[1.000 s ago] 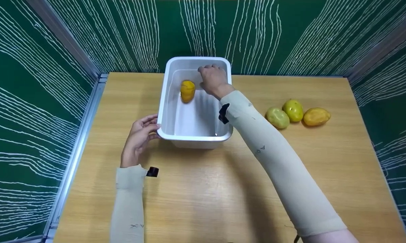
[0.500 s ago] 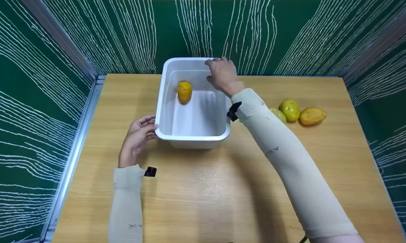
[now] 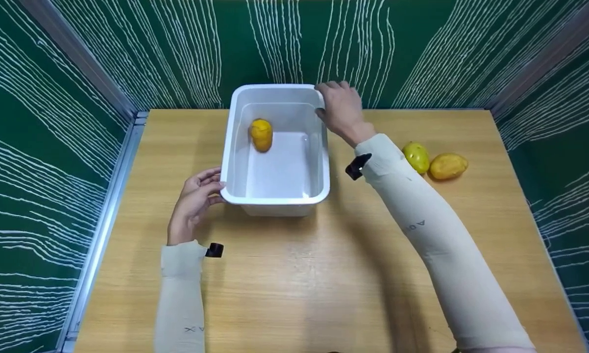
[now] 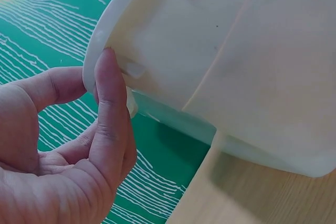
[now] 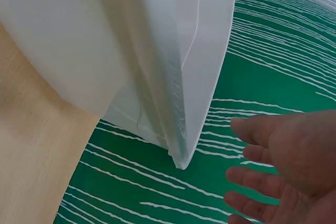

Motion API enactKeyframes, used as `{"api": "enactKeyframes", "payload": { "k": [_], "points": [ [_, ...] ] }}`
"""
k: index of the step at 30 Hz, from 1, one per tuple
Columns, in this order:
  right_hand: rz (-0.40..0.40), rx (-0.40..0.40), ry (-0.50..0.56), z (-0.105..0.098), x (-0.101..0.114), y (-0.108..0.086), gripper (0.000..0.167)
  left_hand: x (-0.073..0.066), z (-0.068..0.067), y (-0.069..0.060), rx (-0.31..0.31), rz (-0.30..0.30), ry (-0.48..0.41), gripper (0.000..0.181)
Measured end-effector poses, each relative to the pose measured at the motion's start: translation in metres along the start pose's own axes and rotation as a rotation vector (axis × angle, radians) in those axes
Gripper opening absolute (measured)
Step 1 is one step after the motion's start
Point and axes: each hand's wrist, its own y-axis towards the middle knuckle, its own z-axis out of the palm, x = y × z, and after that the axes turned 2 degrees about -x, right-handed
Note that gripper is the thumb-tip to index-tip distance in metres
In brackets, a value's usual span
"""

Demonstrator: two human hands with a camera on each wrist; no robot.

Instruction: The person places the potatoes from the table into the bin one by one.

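The white box (image 3: 275, 201) stands upright on the counter (image 3: 275, 284), close to its far edge, with its open top facing up so that things can go in. The left hand (image 3: 194, 203) pinches the rim at the near left corner, with the thumb on one side of the edge and fingers on the other. That grip looks like a good way to keep the box steady, since a thin rim is easy to hold. The right hand (image 3: 346, 110) is by the far right corner and holds nothing. Its fingers are loose and apart, and the right wrist view shows a gap between them and the box. It may be there because that corner is across from the other hand. Inside the box, by the left wall and toward the far end, is an orange-yellow fruit (image 3: 261, 135). A line runs across it, and I cannot tell if it is one fruit or two. The box's tall sides should stop it from rolling away. Over on the right of the counter, a green fruit (image 3: 416, 157) and a yellow fruit (image 3: 449, 166) lie side by side, well apart from the box. The right sleeve (image 3: 446, 245) passes close to them, so it could bump them.
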Motion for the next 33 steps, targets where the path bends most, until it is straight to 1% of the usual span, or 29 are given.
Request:
{"api": "enactKeyframes", "payload": {
  "k": [3, 7, 11, 18, 22, 28, 33],
  "points": [
    [-0.014, -0.042, 0.018, 0.0, -0.009, -0.006, 0.044, 0.001, -0.001, 0.0, 0.004, 0.004, -0.014, 0.05],
    [-0.002, -0.049, 0.028, 0.001, -0.023, -0.016, 0.045, 0.001, 0.0, 0.0, 0.003, 0.006, -0.027, 0.05],
    [0.029, -0.033, 0.021, 0.002, -0.038, -0.025, 0.046, 0.001, -0.001, 0.0, 0.0, -0.001, -0.029, 0.049],
    [0.087, 0.019, 0.009, 0.006, -0.065, -0.042, 0.049, -0.001, -0.001, -0.001, 0.005, -0.001, -0.022, 0.048],
    [0.098, 0.025, -0.007, 0.008, -0.08, -0.053, 0.05, -0.001, -0.001, -0.001, 0.012, 0.0, -0.021, 0.049],
    [0.104, 0.032, -0.015, 0.011, -0.103, -0.069, 0.05, 0.0, -0.001, 0.0, 0.004, 0.004, -0.023, 0.049],
    [0.107, 0.045, -0.051, 0.017, -0.118, -0.083, 0.053, 0.001, -0.002, 0.0, 0.013, 0.008, -0.032, 0.049]
  ]
}}
